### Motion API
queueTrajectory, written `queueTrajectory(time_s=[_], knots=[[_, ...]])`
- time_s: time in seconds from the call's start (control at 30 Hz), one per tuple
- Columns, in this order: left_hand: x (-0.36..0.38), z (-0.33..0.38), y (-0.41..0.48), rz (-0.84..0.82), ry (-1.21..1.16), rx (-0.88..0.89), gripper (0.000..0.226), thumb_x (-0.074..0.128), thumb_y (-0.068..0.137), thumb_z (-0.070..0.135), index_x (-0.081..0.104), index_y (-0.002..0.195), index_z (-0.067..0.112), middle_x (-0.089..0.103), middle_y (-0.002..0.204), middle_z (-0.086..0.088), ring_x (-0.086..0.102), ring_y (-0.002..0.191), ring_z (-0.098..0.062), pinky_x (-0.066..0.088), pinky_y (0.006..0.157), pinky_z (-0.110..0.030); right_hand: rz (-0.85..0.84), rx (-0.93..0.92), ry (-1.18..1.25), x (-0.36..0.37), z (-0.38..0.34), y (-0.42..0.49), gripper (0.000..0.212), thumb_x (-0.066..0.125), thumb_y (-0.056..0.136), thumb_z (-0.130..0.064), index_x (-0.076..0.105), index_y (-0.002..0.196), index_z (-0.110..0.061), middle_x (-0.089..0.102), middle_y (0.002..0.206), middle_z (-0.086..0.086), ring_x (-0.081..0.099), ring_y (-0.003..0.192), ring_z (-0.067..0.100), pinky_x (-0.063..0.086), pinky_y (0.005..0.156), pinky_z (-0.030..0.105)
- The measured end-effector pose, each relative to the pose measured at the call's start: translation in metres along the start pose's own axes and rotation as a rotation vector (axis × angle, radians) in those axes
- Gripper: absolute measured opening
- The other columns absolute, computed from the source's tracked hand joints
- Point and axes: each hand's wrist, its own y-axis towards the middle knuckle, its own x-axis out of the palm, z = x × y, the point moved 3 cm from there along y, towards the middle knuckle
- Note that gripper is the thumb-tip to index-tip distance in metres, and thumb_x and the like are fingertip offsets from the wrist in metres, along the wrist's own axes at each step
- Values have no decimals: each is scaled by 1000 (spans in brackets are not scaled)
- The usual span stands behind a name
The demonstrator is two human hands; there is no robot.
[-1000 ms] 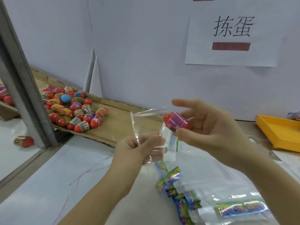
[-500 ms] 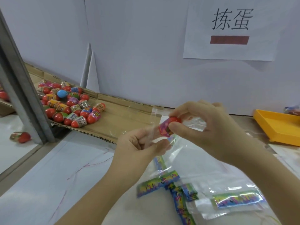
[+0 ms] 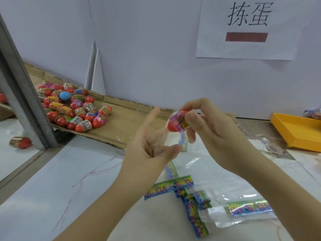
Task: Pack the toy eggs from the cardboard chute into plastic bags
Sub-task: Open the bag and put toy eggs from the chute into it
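From the head camera, the person is at the bagging step. The right hand (image 3: pixel 217 136) is raised over the worktop (image 3: pixel 52 188), its thumb and fingers (image 3: pixel 194 122) pinched round a red toy egg (image 3: pixel 175 125) with a pink printed band. A clear plastic bag (image 3: pixel 183 144) seems to sit over the egg already, film glinting round it and a printed strip hanging just beneath.

The left hand (image 3: pixel 147 145) is close beside it. Its forefinger points up and is blurred, the other fingers are loosely curled, and the thumb reaches toward the hanging strip. I cannot tell whether it is actually gripping the film.

The rest of the eggs (image 3: pixel 74 108) lie heaped on the cardboard chute (image 3: pixel 125 126) to the left, well apart from the hands. One stray egg (image 3: pixel 20 142) lies beyond the metal post (image 3: pixel 26 101). Spare bags (image 3: pixel 243 213) with bright header strips are spread flat on the worktop below the hands, and a yellow tray (image 3: pixel 298 131) sits off to the right.

By my reckoning the egg is in or nearly in, and most of the pile is unpacked. The next move wants the left hand to catch the bag's mouth and steady it while the right seats the egg fully and lets go. The thin, slippery film could easily slide off.
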Motion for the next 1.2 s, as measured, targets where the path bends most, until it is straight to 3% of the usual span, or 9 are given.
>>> queueTrajectory(time_s=[0.13, 0.2, 0.3, 0.47, 0.7, 0.8, 1.03, 1.13, 1.2], knots=[[0, 3, -7, 14, 258, 238, 57, 72, 81, 26, 45, 120, 56, 50, 139, 16, 73, 81, -17, 60, 63, -37, 69, 46, 168, 3, 4, 0, 23, 29, 92, -54, 46, 93, -39, 68, 75, 1, 60, 68, 16, 39, 91, 55], [1, 5, -10, 4, 461, 326, 42, 60, 89, 29, 45, 114, 59, 50, 140, 14, 70, 80, -7, 57, 60, -23, 82, 55, 184, 4, 5, 1, 22, 29, 94, -52, 45, 94, -38, 68, 77, 9, 60, 66, 21, 38, 93, 59], [2, 7, -11, 6, 675, 416, 36, 47, 96, 26, 48, 117, 55, 60, 110, 24, 61, 74, 8, 43, 61, -2, 83, 57, 197, 3, 6, 1, 25, 27, 93, -56, 45, 95, -38, 67, 77, 8, 61, 67, 23, 37, 94, 59], [1, 7, -10, 50, 741, 416, 33, 49, 95, 27, 54, 127, 34, 54, 87, 28, 55, 73, 10, 39, 62, 2, 65, 12, 205, 2, 4, 0, 35, 26, 90, -68, 44, 97, -40, 69, 78, 5, 61, 70, 22, 37, 94, 61], [2, 10, -10, 62, 568, 290, 6, 50, 89, 39, 52, 94, 42, 61, 109, 25, 69, 70, -22, 55, 55, -47, 52, -8, 4, -3, 5, 0, 16, 35, 94, -48, 48, 91, -39, 67, 68, -6, 63, 68, 9, 35, 97, 50], [4, 12, -9, 36, 481, 281, 2, 52, 90, 37, 53, 91, 38, 59, 122, 25, 70, 66, -25, 57, 55, -45, -15, -28, -190, -4, 3, 1, 21, 42, 89, -52, 60, 91, -40, 68, 75, -14, 60, 75, 0, 28, 90, 35], [8, 6, -9, 31, 71, 122, 2, 58, 92, 21, 58, 92, 24, 68, 109, 14, 72, 86, -22, 60, 63, -32, -226, -16, 11, 0, -1, -2, 46, 38, 94, -48, 75, 96, -20, 63, 101, -15, 57, 101, 5, 39, 97, 42], [4, 8, -6, 112, -30, 81, 6, 57, 89, 22, 59, 94, 22, 68, 89, 4, 69, 72, -21, 60, 61, -34, -110, -30, 118, 5, -3, -3, 39, 48, 90, -46, 51, 129, -43, 48, 124, -19, 45, 116, -4, 39, 99, 24], [1, 11, -5, 152, -82, 59, 8, 57, 85, 23, 60, 89, 28, 69, 89, 6, 68, 71, -27, 60, 60, -36, 126, 38, 254, 5, 0, -4, 64, 66, 78, -49, 30, 131, -56, 41, 128, -19, 46, 108, -6, 46, 86, 17]])
